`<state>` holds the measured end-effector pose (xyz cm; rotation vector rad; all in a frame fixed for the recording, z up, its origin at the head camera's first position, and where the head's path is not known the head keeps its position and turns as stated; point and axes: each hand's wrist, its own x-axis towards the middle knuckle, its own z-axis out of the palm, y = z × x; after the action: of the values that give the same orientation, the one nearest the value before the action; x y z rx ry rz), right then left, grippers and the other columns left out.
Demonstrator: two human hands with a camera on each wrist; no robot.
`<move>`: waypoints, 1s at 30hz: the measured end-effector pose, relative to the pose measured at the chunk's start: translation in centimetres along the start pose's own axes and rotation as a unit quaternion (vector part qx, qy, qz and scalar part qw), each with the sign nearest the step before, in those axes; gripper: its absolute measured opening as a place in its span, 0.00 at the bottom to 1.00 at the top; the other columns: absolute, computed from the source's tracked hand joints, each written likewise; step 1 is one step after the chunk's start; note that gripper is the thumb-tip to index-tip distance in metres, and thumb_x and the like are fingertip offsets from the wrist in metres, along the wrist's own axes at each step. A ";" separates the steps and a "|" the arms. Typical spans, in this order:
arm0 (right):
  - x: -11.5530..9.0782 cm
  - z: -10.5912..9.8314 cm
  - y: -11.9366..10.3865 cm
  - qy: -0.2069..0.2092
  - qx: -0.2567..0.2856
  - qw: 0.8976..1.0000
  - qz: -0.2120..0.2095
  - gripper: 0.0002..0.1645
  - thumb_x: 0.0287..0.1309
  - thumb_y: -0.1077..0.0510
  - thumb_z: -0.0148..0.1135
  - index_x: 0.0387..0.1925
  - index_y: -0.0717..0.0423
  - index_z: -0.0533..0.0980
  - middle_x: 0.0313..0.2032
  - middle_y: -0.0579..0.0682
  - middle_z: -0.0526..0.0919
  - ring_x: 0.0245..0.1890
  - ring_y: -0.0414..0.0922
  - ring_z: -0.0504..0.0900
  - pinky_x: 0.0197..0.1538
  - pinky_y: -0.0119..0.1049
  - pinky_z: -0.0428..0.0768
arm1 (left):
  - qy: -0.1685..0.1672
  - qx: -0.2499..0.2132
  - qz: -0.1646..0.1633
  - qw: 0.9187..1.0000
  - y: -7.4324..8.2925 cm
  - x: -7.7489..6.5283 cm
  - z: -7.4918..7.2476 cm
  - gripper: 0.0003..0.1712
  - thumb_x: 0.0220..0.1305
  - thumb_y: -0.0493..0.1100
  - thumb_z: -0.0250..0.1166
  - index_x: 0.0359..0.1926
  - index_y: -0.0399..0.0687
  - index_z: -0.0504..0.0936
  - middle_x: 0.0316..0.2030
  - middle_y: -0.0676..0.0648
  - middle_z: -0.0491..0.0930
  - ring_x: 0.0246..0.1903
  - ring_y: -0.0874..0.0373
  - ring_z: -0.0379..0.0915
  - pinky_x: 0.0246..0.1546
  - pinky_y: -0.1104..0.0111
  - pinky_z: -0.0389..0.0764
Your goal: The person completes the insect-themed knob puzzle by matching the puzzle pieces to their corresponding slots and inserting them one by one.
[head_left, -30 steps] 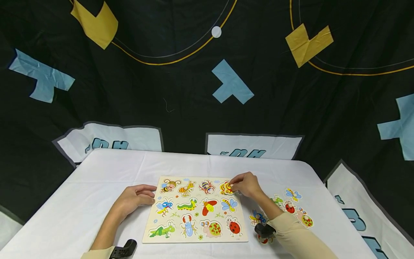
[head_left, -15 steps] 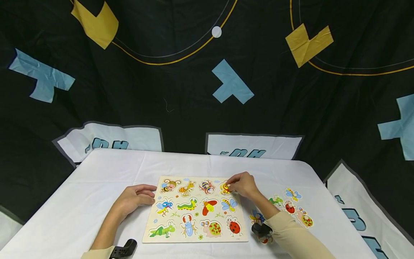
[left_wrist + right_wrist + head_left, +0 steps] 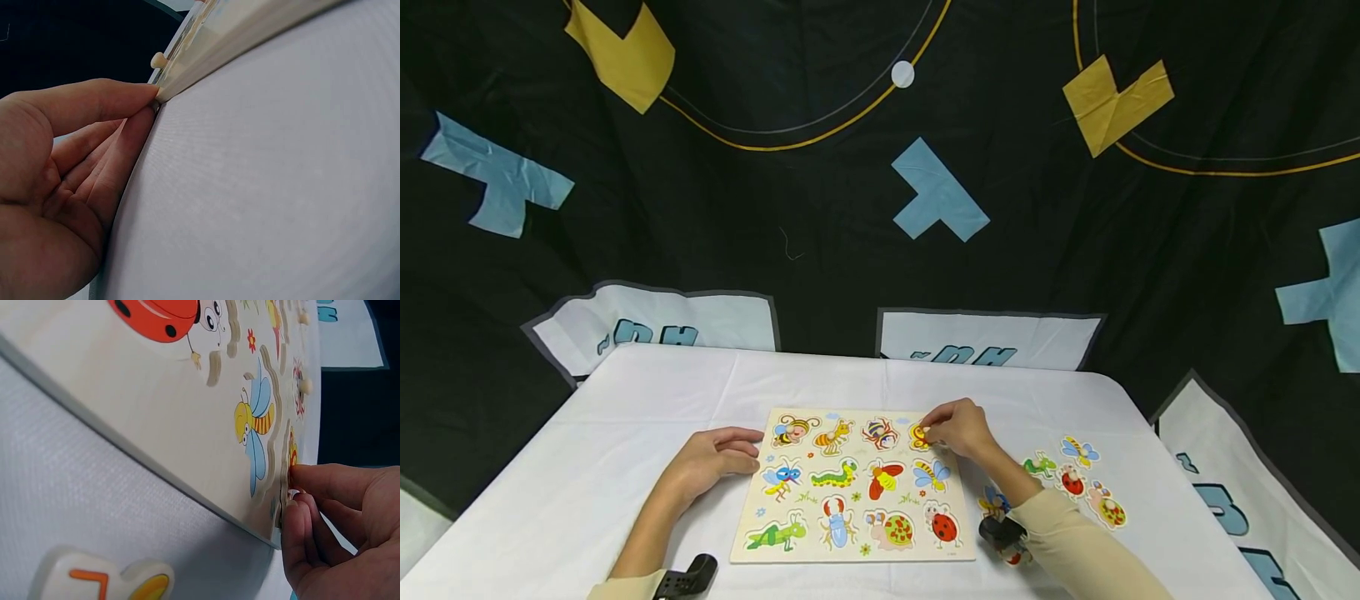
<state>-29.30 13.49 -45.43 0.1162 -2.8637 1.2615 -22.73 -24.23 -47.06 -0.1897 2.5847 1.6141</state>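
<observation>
A wooden peg puzzle board (image 3: 857, 508) with painted insects lies on the table. My left hand (image 3: 711, 460) is at its left side, thumb and fingertips against the edge; the left wrist view shows the thumb (image 3: 106, 103) right at the board's edge. Over the upper right corner, my right hand (image 3: 962, 429) pinches a yellow-and-red butterfly puzzle piece (image 3: 917, 437). In the right wrist view only a strip of this butterfly shows beside the fingertips (image 3: 306, 472). The fingers hide its knob and right side. Below it, the blue-winged bee recess (image 3: 256, 425) is bare.
Right of the board lie several loose pieces: a blue-winged bee (image 3: 1080, 451), a green grasshopper (image 3: 1040, 465), a ladybug (image 3: 1071, 479) and a snail (image 3: 1107, 505). More pieces lie partly hidden beneath the right wrist. A spider piece (image 3: 880, 433) with a knob sits in the board.
My right hand has shifted slightly left over the board's upper right corner, still pinching the butterfly piece and covering more of it. My left hand has stayed at the board's left edge.
</observation>
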 end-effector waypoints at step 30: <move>-0.2 0.2 0.5 0.005 0.002 1.000 0.005 0.06 0.43 0.62 0.72 0.28 0.55 0.85 0.25 0.46 0.83 0.23 0.42 0.77 0.26 0.33 0.74 | 0.000 -0.006 0.001 1.000 -0.2 0.1 0.1 0.32 0.42 0.41 0.75 0.53 0.45 0.80 0.35 0.49 0.84 0.37 0.59 0.79 0.43 0.68 0.72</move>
<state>-29.17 13.66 -45.93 0.0955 -2.8574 1.2672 -22.81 -24.28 -47.31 -0.1871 2.5765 1.6299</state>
